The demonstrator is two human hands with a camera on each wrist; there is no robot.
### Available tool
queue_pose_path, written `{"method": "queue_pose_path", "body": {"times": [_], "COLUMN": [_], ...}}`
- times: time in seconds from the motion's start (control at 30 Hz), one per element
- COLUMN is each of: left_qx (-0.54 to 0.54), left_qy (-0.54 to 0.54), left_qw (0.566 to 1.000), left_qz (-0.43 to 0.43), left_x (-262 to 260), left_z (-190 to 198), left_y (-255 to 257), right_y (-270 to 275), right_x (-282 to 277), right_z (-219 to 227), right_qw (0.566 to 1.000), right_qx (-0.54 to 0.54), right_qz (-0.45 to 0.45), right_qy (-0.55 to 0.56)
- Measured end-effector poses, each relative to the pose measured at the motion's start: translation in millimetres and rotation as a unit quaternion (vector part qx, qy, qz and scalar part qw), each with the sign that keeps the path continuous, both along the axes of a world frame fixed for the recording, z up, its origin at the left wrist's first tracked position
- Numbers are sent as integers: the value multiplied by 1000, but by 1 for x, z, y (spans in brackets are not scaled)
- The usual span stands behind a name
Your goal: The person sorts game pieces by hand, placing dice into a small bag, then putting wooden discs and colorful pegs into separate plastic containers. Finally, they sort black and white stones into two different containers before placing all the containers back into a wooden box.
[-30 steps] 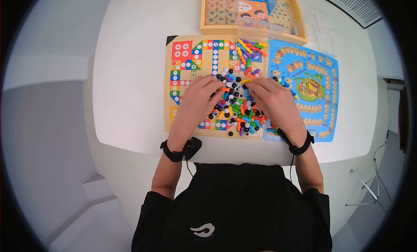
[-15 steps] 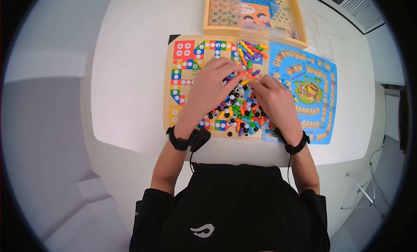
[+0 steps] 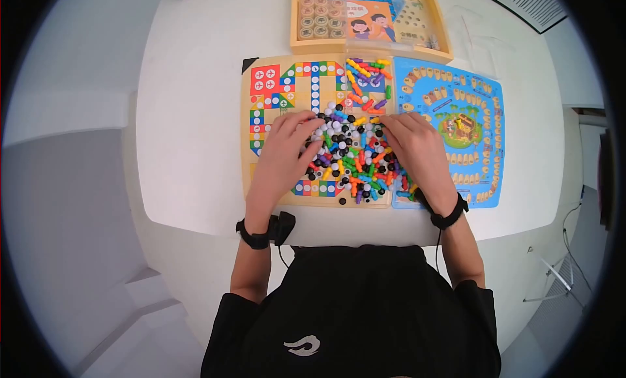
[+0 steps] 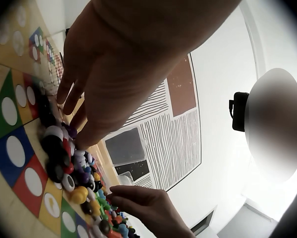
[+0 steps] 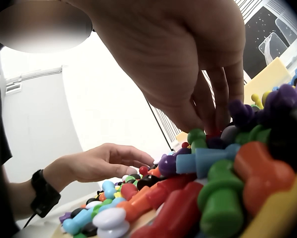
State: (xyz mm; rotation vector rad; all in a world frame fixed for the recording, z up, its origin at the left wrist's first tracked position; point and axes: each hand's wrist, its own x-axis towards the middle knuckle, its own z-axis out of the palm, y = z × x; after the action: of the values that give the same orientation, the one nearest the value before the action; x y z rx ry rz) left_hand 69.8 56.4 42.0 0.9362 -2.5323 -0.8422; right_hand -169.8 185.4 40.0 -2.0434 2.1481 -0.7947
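A mixed pile [image 3: 355, 163] of coloured pegs and black and white rounded pieces covers the right half of a printed wooden game board [image 3: 261, 176]. My left hand [image 3: 283, 150] reaches into the pile's left side, fingers loosely bent and thumb apart, touching black and white pieces. At the pile's far right edge, my right hand [image 3: 417, 146] points its fingers down, tips beside a yellow peg [image 3: 375, 120]. In the left wrist view its thumb and forefinger are close together; I cannot tell whether they pinch a piece. Farther back lies a separate group of coloured pegs [image 3: 367, 70].
A blue game board [image 3: 486, 182] with an island picture adjoins on the right, partly under the right hand. Behind stands a wooden box [image 3: 297, 26] with round wooden discs [image 3: 321, 16] and a booklet [image 3: 370, 23]. A clear plastic lid [image 3: 479, 49] lies beside it.
With an orange peg at its fingertips, my left hand reached to the pegs at the back, then returned to the pile's left side without it. The right hand has stayed near the pile's right edge.
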Motion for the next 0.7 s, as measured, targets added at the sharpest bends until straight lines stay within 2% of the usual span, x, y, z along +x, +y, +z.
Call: {"method": "queue_pose_path", "body": {"times": [0.17,0.33,0.47,0.63,0.7], "left_qx": [19,-21,-74,-35,-30], "left_qy": [18,43,38,26,21], "left_qw": [1000,998,994,998,999], "left_qz": [-2,-46,-66,-36,-28], "left_x": [-9,-33,-46,-37,-29], "left_z": [4,4,-1,-2,6], "left_y": [8,10,9,12,15], "right_y": [-9,-12,-12,-21,-27], "right_x": [6,6,1,4,6], "right_z": [-1,-1,2,10,4], "right_qw": [999,997,999,999,996], "right_qx": [5,8,21,-29,-21], "right_qz": [-3,-1,5,29,57], "right_qy": [40,71,40,-17,60]}}
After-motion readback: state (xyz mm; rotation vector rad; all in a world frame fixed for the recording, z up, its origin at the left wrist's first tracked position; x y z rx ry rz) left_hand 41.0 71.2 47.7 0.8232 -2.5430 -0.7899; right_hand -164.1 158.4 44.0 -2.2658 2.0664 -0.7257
